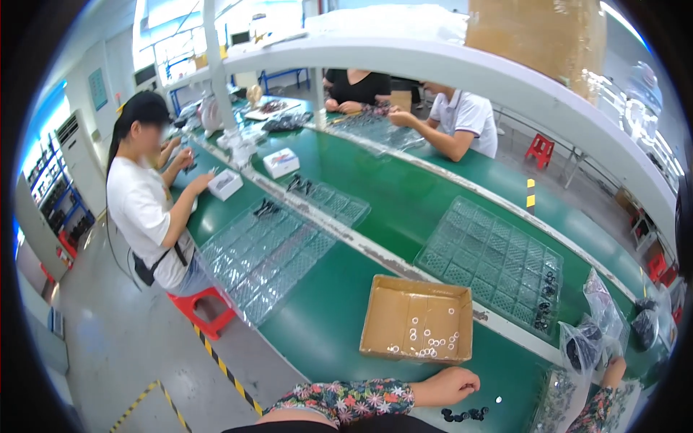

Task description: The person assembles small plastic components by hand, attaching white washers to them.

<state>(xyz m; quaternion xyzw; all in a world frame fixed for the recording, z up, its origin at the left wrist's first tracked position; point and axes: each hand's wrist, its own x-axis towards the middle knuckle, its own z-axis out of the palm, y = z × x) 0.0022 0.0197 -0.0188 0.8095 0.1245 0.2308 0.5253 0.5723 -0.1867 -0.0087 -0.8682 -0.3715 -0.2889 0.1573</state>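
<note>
My left hand is closed on the green table, its fingers curled under; whatever is in them, if anything, is hidden. In front of it stands a shallow cardboard box with several small white rings on its bottom. Small black round parts and a white piece lie beside the hand. At the far right, my right hand is next to a clear plastic bag with black parts. Its fingers are too small and partly hidden to read. A clear tray lies near that forearm.
A clear compartment tray with black parts stands past the table's raised divider. More clear trays lie to the left. One person works at the left; two others sit across. A white shelf spans overhead.
</note>
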